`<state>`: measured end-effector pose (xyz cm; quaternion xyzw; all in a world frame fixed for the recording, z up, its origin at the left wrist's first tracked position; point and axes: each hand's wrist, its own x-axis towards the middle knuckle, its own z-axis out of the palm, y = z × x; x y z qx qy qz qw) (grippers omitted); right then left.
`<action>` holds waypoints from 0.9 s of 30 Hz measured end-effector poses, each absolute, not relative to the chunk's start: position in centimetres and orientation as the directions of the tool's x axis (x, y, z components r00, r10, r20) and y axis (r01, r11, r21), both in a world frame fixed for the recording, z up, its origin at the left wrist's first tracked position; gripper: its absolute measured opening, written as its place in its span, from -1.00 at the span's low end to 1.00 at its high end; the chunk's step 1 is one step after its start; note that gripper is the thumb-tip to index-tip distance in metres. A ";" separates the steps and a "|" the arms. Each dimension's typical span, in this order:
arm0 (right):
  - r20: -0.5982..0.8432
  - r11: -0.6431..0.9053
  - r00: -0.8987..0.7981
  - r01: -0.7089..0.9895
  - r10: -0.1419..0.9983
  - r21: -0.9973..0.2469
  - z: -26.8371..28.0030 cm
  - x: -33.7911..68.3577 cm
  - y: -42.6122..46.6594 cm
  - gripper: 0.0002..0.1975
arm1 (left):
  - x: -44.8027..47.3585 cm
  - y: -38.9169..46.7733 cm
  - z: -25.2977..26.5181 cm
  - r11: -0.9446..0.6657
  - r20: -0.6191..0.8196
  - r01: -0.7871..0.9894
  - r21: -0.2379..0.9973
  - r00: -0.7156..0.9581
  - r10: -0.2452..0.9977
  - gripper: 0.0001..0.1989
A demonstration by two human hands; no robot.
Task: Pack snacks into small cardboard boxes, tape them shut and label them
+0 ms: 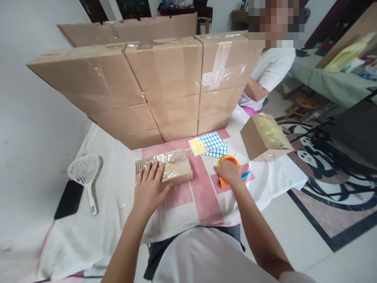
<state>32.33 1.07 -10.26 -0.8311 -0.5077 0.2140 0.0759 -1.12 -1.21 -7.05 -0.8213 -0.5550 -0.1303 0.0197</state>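
Note:
My left hand [152,184] lies flat with spread fingers on a small cardboard box [176,169]. Clear tape runs along the box, and a corrugated strip shows at its far side. To the right, my right hand [229,171] is closed on what looks like an orange tape dispenser [224,183] with a yellow ring and a blue part. The hand hides much of it. Just beyond lie two sheets with a blue grid [212,141], one of them with a yellow patch [198,146].
A wall of taped cardboard boxes [173,78] stands across the back of the white and pink tablecloth [206,196]. Another taped box [259,139] sits at right. On the left are a white skimmer [85,171] and a black flat object [69,199]. A person [272,70] is behind the boxes.

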 end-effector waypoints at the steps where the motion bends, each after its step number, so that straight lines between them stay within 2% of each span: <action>1: -0.298 -0.488 0.401 0.808 0.866 -0.330 -10.1 31.9 1.5 -0.76 | -1.2 -1.6 -7.1 -0.388 0.262 0.912 0.132 0.345 0.901 -0.30; 3: -0.293 -0.479 0.390 0.797 0.873 -0.368 -9.6 31.8 1.3 -0.79 | -1.3 -2.7 -7.1 -0.408 0.336 0.893 0.192 0.331 0.882 -0.39; 5: -0.294 -0.434 0.331 0.786 0.897 -0.440 -8.7 32.6 -0.1 -0.82 | -1.1 -4.1 -6.8 -0.469 0.455 0.840 0.273 0.316 0.832 -0.57; 7: -0.279 -0.345 0.207 0.652 0.938 -0.675 -7.4 33.5 -2.4 -0.76 | -0.1 -5.6 -6.3 -0.583 0.581 0.727 0.363 0.313 0.751 -0.69; 8: -0.252 -0.291 0.146 0.502 0.957 -0.814 -6.7 33.7 -3.8 -0.70 | 0.8 -6.3 -5.9 -0.645 0.622 0.644 0.410 0.320 0.715 -0.67; 9: -0.217 -0.238 0.102 0.312 0.971 -0.920 -5.9 33.6 -5.3 -0.64 | 1.9 -6.9 -5.6 -0.692 0.632 0.554 0.463 0.342 0.696 -0.62; 10: -0.187 -0.195 0.080 0.114 0.979 -0.974 -5.2 33.1 -6.7 -0.58 | 3.1 -7.3 -5.2 -0.713 0.607 0.467 0.523 0.384 0.696 -0.55; 12: -0.197 -0.189 0.037 -0.154 0.980 -0.970 -3.9 31.4 -9.1 -0.50 | 5.8 -7.6 -4.7 -0.667 0.479 0.348 0.658 0.490 0.728 -0.29; 15: -0.230 -0.255 -0.114 -0.326 0.966 -0.910 -2.6 28.1 -11.2 -0.49 | 8.4 -6.8 -4.7 -0.551 0.323 0.259 0.794 0.587 0.742 0.25; 16: -0.217 -0.266 -0.171 -0.355 0.961 -0.896 -2.4 27.1 -11.5 -0.48 | 8.6 -6.3 -4.9 -0.538 0.316 0.221 0.814 0.608 0.728 0.33; 18: -0.164 -0.248 -0.245 -0.367 0.956 -0.897 -2.1 25.8 -11.6 -0.47 | 8.4 -5.2 -5.3 -0.523 0.304 0.151 0.839 0.667 0.680 0.37; 20: -0.136 -0.213 -0.246 -0.323 0.960 -0.922 -2.2 25.2 -11.3 -0.51 | 7.6 -4.3 -5.6 -0.483 0.236 0.149 0.863 0.726 0.646 0.34; 23: -0.160 -0.170 -0.059 -0.231 0.985 -0.958 -3.0 25.4 -11.0 -0.65 | 7.0 -3.8 -5.9 -0.427 0.103 0.259 0.867 0.744 0.660 0.21; 25: -0.163 -0.139 0.100 -0.215 0.982 -0.967 -3.9 25.9 -10.9 -0.66 | 7.3 -4.4 -6.0 -0.407 0.090 0.314 0.858 0.688 0.720 -0.04; 27: -0.134 -0.083 0.227 -0.220 0.965 -0.972 -4.7 26.4 -10.8 -0.63 | 8.1 -5.4 -5.9 -0.375 0.115 0.327 0.867 0.602 0.790 -0.48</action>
